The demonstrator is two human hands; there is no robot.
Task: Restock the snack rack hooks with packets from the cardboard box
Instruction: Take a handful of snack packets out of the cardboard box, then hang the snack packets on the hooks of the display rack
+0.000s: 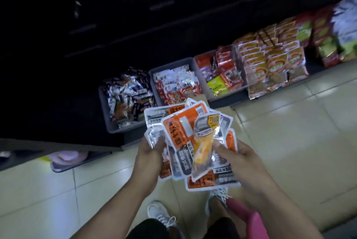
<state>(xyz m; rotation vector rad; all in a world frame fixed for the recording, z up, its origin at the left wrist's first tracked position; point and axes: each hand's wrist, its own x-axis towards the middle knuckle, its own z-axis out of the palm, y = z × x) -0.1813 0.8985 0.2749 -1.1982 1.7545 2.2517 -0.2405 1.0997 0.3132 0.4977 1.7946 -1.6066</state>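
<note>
I hold a fanned stack of snack packets [183,130] in orange, grey and clear foil above the tiled floor. My left hand [149,155] grips the stack's left edge, thumb on top. My right hand [234,158] grips the right side and pinches a clear packet with yellow contents [204,146] lying on top of the stack. No cardboard box or rack hooks can be made out; the upper part of the view is dark.
A low shelf runs along the floor with grey bins [108,121] of dark, red-and-white [175,86] and red packets, and stacked orange packets [270,59] further right. My white shoes [160,213] and a pink object [251,219] are below on beige tiles.
</note>
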